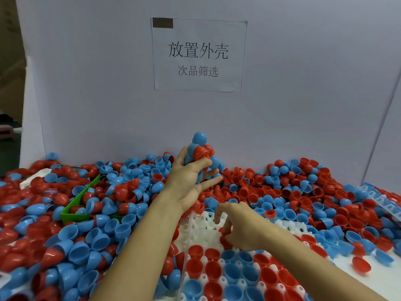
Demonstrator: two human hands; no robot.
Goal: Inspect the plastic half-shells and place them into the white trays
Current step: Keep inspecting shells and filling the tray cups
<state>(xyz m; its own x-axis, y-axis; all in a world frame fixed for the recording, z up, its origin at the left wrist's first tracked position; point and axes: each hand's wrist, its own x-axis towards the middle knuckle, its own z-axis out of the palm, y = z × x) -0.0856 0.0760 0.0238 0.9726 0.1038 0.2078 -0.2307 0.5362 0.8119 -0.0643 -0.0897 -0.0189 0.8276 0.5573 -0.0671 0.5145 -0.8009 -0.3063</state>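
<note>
— Several shells (200, 152), red and blue, bunched in the left hand (191, 181): thumb and curled fingers round the cluster, lower fingers spread straighter beneath. Why held so high?

— Probably a ready stock, lifted above the heap (303, 192) toward the bench's back edge, kept clear of the loose ones and easy to look over. Feeds the other hand without digging each time.

— And the right hand (236, 227)?

— Down on the tray (201, 231), fingers bent, tips pinching a red shell (225, 240) at an unfilled cup. Looks like seating it open side up, same as the filled rows toward the near edge.

— Filled how far?

— Near rows full, red and blue mixed, all mouths up. Far rows by the fingers bare white. Roughly partway, judging by that.

— Room to move?

— Tight. Heap pressing against the tray's left and far edges, some shells spilling over the rim. Right side a little freer, with a bare strip of bench and scattered shells. Green bin (76, 205) half buried on the left, likely for rejects, though hard to tell. Second tray (382, 198) tilted at the right edge. Backboard with a paper sign (198, 55) closing off the rear.

— Risk?

— Wrist sweep knocking loose shells into empty cups, or dislodging seated ones.
</note>
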